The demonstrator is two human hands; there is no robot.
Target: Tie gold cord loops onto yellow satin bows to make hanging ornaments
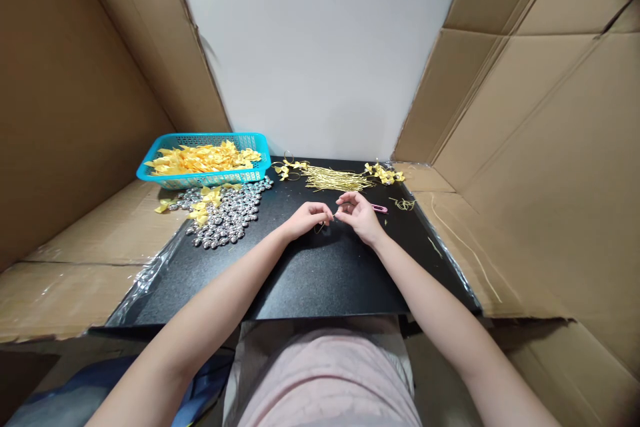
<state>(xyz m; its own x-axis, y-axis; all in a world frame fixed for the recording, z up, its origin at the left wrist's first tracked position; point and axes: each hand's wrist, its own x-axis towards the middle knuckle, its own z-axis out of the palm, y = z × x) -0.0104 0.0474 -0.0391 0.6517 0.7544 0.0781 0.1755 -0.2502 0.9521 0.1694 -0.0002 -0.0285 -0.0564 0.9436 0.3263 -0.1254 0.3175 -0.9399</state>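
Note:
My left hand (309, 217) and my right hand (358, 213) meet over the middle of a black work surface (320, 273). Both are closed in a pinch on a thin gold string (334, 215) that runs between their fingertips; a small loop of it hangs below my left hand. A pile of gold strings (336, 179) lies just beyond my hands. A heap of silver beads (227, 212) with a few yellow ribbon bows (206, 200) on it sits to the left.
A turquoise basket (165, 175) full of yellow ribbon bows stands at the back left. More small bows (384, 174) lie at the back right. A pink tool (379, 209) rests beside my right hand. Cardboard walls close in both sides.

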